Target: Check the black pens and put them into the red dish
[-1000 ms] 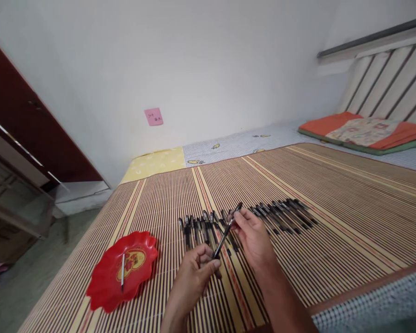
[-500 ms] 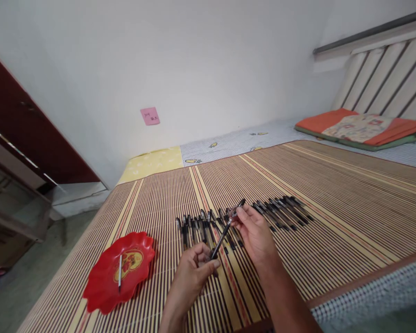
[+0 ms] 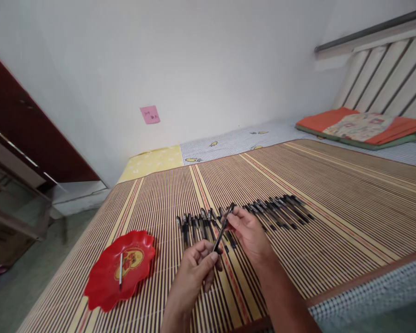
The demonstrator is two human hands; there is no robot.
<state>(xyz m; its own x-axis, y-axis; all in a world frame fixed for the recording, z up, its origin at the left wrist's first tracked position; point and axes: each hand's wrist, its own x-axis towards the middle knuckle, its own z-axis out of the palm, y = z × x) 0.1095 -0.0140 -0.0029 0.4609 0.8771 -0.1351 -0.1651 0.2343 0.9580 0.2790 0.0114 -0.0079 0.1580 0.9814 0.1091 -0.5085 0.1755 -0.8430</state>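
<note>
My left hand (image 3: 197, 268) pinches the lower end of a black pen (image 3: 222, 231) between thumb and fingers. My right hand (image 3: 246, 229) grips its upper, capped end, so the pen slants up and to the right between both hands. Behind them, a row of black capped pens (image 3: 279, 212) lies side by side on the striped mat (image 3: 152, 203); my right hand hides part of the row. To the left is a red scalloped plate (image 3: 100, 282), and on it rests a slim white stick with a dark tip (image 3: 121, 272), resembling a pen refill.
The mat covers a bed against a white wall, where a pink note (image 3: 149, 114) is stuck. Folded orange and floral cloth (image 3: 360, 126) lies at the far right by a radiator (image 3: 384, 74). A wooden frame (image 3: 17, 208) stands on the floor at left.
My right hand has come left and slightly down, closer to my left hand. The pen looked longer before, with a light section below its cap; now the cap sits closer to the barrel.
</note>
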